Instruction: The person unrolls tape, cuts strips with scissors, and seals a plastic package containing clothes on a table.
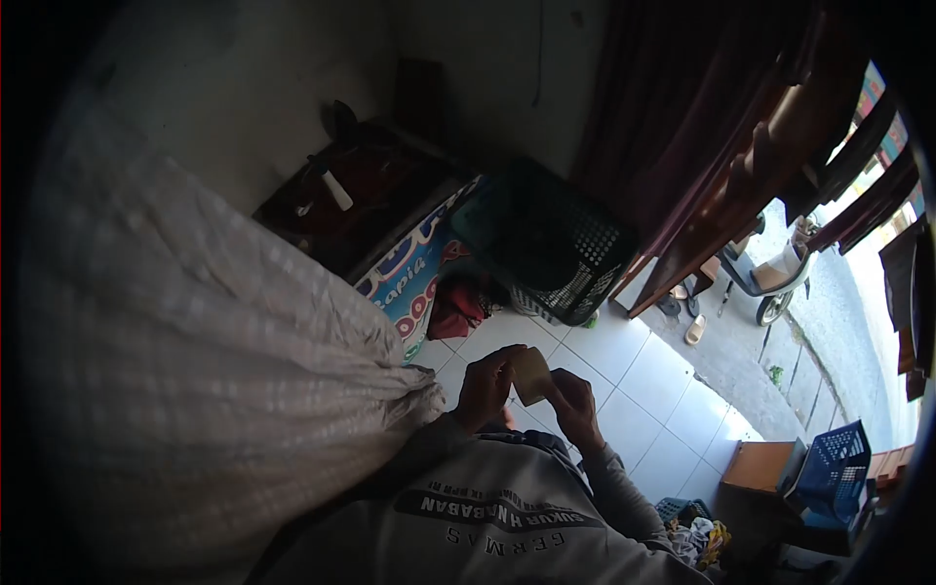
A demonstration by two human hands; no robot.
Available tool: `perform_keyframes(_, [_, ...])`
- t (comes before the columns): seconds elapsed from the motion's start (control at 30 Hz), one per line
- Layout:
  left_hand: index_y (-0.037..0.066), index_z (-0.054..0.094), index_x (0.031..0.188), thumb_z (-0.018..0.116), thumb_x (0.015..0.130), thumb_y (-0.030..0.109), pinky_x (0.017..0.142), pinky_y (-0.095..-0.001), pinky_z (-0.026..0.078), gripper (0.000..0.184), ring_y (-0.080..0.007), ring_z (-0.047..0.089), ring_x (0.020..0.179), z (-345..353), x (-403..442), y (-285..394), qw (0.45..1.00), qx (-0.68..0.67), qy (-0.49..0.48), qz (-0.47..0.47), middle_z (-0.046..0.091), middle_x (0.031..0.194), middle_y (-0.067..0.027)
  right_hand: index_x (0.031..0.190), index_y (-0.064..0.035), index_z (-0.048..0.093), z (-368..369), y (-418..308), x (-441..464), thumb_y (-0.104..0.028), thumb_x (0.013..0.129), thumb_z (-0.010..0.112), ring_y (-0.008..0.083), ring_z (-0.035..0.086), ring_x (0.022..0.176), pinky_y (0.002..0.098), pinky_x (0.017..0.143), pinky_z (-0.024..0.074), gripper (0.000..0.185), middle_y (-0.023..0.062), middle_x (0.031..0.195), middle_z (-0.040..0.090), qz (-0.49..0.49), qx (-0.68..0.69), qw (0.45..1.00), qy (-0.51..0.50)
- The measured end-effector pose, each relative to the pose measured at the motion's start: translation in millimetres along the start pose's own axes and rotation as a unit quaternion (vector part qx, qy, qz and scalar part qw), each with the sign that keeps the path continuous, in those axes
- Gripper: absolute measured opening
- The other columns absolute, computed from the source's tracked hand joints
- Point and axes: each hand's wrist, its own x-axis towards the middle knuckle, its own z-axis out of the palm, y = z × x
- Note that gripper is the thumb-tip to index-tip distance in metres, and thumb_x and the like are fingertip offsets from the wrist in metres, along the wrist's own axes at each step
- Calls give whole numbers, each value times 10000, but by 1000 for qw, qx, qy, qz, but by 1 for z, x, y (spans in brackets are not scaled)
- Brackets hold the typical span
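Observation:
A small tan, flat rectangular piece point(531, 375) is held up in front of my chest, above the white floor tiles. My left hand point(485, 392) grips it from the left side, with the fingers curled closed. On the other side, my right hand point(575, 405) pinches its lower right edge. Dim light hides what the piece is made of. Close to my left hand is the gathered, knotted end of a large pale checked cloth point(419, 395).
A dark green perforated basket point(595, 258) stands ahead, beside a dark-topped table point(390, 210) bearing a white bottle point(336, 190). Dark red cloth point(456, 310) lies below. To the right are a blue crate point(834, 473), an orange-brown box point(763, 466), sandals point(695, 330) and a parked motorbike point(770, 278).

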Motion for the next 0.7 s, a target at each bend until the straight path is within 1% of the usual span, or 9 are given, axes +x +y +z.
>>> perform_keyframes(0.07, [18,692,1351,580,1033,41,874,-422,617,338,-373,775,1048,-28,18,-12,995,40,63,67,767,1178,-231,1018,63,725,18,-2,44,-243,1055,685,151,699,834,335,787,544,311,131,894,753,-88,-69,992,-57])
perform_keyframes(0.1, [15,688,1351,591,1008,-4,889,-437,615,358,-418,757,1070,-42,26,-12,992,63,89,68,759,1195,-235,1006,64,724,28,-4,68,-241,1060,676,168,702,797,345,763,546,313,142,855,739,-8,7,995,-95])
perform_keyframes(0.27, [16,673,1376,618,984,-38,906,-448,609,399,-427,747,1096,-113,55,-36,963,168,197,69,749,1212,-243,991,61,717,90,-8,172,-220,1073,671,151,673,786,355,741,537,296,128,834,716,-22,-3,975,-223])
perform_keyframes(0.33, [-4,688,1336,578,1052,12,939,-416,585,305,-392,749,1145,-137,60,-48,946,189,262,27,759,1190,-239,1024,61,711,124,-2,209,-194,1085,657,146,669,810,349,747,539,268,124,843,712,-70,60,956,-279])
perform_keyframes(0.37, [-15,690,1330,567,1062,18,941,-395,583,296,-323,762,1129,-149,64,-49,954,135,265,-42,771,1185,-202,1096,57,705,140,-4,228,-180,1095,641,163,676,845,349,762,545,245,132,895,716,-74,67,941,-323])
perform_keyframes(0.47, [5,693,1357,603,1060,92,914,-395,590,322,-272,764,1104,-174,73,-77,924,60,356,-126,782,1178,-181,1158,47,699,184,-22,278,-191,1103,632,184,689,882,345,787,551,254,149,963,727,-133,61,912,-384])
perform_keyframes(0.6, [4,710,1348,608,1055,88,929,-370,589,321,-187,741,1103,-208,99,-99,866,43,440,-233,788,1189,-143,1224,46,678,238,3,333,-200,1105,618,214,710,965,373,863,553,280,176,1024,734,-62,143,872,-464])
perform_keyframes(0.67, [0,715,1357,614,1035,62,953,-351,584,344,-164,729,1107,-221,113,-113,862,79,472,-167,786,1210,-129,1178,54,665,256,10,375,-246,1102,607,292,718,943,407,843,539,315,213,1005,724,-108,107,844,-515])
perform_keyframes(0.7, [-4,710,1367,625,1032,68,961,-343,581,353,-166,727,1111,-229,125,-108,866,49,465,-178,783,1218,-126,1166,56,663,258,-2,394,-249,1100,600,307,717,940,410,834,537,318,225,1009,721,-79,106,833,-538])
